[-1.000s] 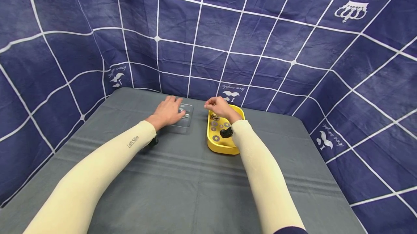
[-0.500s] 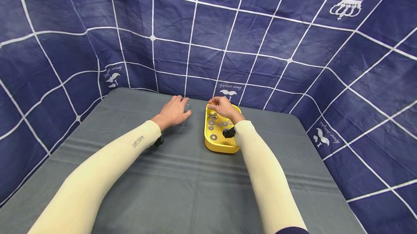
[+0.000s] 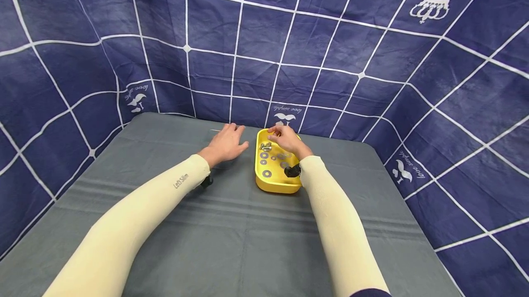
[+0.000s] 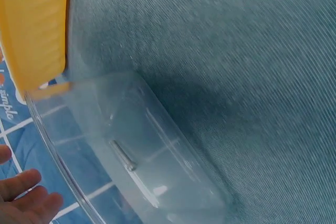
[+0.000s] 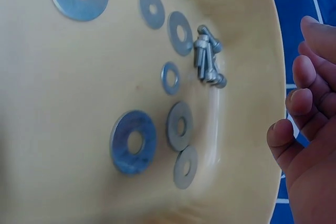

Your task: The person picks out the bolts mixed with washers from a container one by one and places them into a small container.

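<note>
My left hand (image 3: 226, 143) hovers with fingers spread over a clear plastic box (image 4: 184, 166), hiding most of it in the head view. A silver screw (image 4: 123, 156) lies inside the box in the left wrist view. My right hand (image 3: 287, 140) is over the far part of a yellow tray (image 3: 278, 188), its fingers loosely bent. In the right wrist view nothing shows between its thumb and fingers. A small pile of socket-head screws (image 5: 207, 59) lies in the tray near those fingers. Several flat washers (image 5: 134, 142) of different sizes are spread beside the screws.
A grey cloth (image 3: 239, 246) covers the table. Behind it and at both sides hangs a blue curtain (image 3: 314, 44) with white grid lines. The yellow tray stands to the right of the clear box, a short gap apart.
My left hand has shifted right and now covers the clear box more. My right hand has moved right from the tray's left rim, over the tray. The head view has turned slightly right.
</note>
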`<state>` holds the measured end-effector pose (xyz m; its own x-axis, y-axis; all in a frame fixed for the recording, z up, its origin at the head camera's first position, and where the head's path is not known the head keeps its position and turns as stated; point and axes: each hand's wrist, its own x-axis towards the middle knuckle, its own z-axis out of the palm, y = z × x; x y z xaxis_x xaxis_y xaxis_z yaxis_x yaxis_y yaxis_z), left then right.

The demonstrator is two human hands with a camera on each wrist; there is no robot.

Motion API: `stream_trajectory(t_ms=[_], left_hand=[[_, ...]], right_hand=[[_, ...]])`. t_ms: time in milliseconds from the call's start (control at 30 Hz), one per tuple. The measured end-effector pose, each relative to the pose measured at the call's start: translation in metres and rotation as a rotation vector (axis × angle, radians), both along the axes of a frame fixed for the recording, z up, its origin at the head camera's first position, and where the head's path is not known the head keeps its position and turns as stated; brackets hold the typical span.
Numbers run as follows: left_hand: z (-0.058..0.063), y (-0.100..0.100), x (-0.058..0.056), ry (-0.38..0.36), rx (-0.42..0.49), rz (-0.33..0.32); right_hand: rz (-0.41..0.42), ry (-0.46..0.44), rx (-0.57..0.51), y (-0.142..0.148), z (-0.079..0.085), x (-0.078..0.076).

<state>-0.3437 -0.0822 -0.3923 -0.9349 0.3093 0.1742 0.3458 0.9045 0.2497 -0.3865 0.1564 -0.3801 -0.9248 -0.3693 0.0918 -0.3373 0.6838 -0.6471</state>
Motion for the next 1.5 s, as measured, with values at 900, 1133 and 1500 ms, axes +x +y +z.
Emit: stream_trajectory(t_ms=[900,1133,1500], left_hand=[[-0.008,0.044,0.008,-0.041,-0.013,-0.043],[-0.011,0.053,0.010,-0.040,-0.051,-0.056],[-0.013,0.059,0.010,-0.044,-0.070,-0.039]], right_hand=[[-0.074,-0.029,0.014,0.014,-0.027,-0.001],[-0.069,-0.050,-0.016,0.012,-0.032,-0.002],[-0.144,-0.071,-0.069,0.011,-0.040,-0.006]])
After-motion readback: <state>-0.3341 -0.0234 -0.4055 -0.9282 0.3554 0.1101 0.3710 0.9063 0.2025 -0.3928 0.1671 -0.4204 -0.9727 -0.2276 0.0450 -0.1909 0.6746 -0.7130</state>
